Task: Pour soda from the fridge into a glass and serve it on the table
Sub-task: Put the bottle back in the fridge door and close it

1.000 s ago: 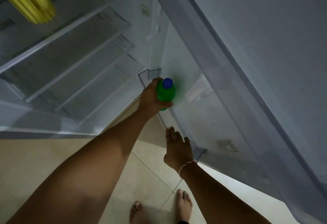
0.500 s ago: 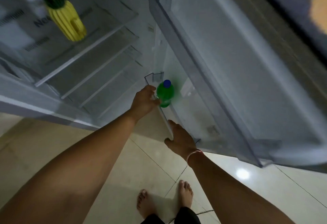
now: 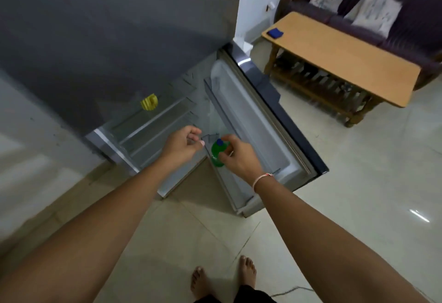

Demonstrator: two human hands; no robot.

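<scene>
The green soda bottle (image 3: 217,154) with blue cap now sits in the right hand (image 3: 239,157), whose fingers are closed around it, at the open fridge door (image 3: 258,121). The left hand (image 3: 183,146), which gripped the bottle earlier, is loosely curled and empty just beside it. The view now includes the counter (image 3: 339,56). No label text is legible.

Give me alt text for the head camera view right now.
The right hand grips a green soda bottle at the open fridge door; the left hand hovers loosely curled beside it. A wooden table stands beyond on the right.
</scene>
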